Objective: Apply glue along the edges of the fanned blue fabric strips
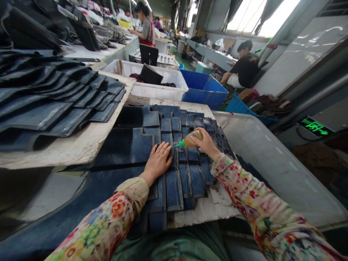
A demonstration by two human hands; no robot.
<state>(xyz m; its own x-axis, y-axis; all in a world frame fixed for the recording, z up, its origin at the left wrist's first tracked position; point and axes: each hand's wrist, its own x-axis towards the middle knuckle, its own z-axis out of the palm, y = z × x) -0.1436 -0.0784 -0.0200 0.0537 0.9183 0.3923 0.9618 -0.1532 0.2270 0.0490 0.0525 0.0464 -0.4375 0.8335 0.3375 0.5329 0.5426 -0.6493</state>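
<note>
Overlapping dark blue cut pieces [174, 174] lie fanned out on a worn white board [206, 206] in front of me. My left hand [158, 161] rests flat on them with fingers spread, holding them down. My right hand [206, 143] is closed around a small amber glue bottle [190, 139] whose green nozzle touches the edge of a piece just right of my left fingertips. Both arms wear flowered sleeves.
Another fanned stack of dark pieces [54, 101] sits on a raised board at left. Behind are a white bin [163, 90] and blue bins [203, 90]. A grey tray surface [272, 159] runs along the right. Two other people work farther back.
</note>
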